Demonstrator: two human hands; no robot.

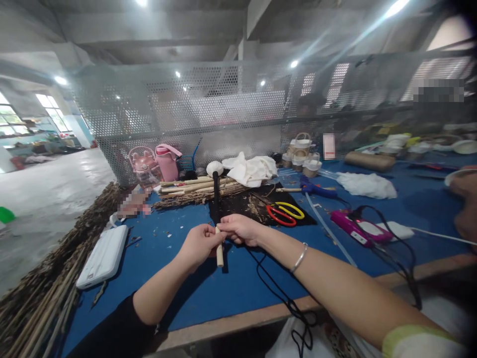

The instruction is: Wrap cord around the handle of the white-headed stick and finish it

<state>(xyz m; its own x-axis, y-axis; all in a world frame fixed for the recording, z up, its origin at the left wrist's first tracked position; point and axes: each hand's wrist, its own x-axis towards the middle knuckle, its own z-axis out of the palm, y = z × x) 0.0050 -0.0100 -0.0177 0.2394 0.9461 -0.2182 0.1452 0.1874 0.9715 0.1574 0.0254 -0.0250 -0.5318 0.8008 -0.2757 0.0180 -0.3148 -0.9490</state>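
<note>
Head camera: near the middle of the table's (208, 298) near edge, the left hand (197, 241) holds a short pale wooden stick (219, 257) between thumb and fingers, above the blue surface. The right hand (240, 229) has its fingers drawn narrow at the far end of this stick; perhaps they pinch it, but the fingertips overlap there, so I cannot tell.

The stick is smooth and short, so in my judgement it could roll or slip out if the left thumb loosens. A black cord (294, 309) hangs over the near edge under the right forearm; a sideways movement of the arm could catch and drag it. Farther in, the scissors (269, 212) lie on black cloth (240, 211), and a hand reaching over carelessly could meet their blades.

The left palm hides part of the stick. A black rod (216, 199) extends beyond the hands, toward the table's far edge, but its near end is covered, so whether it joins the stick is unclear. Along that far edge, the right corner is dim and blurred.
</note>
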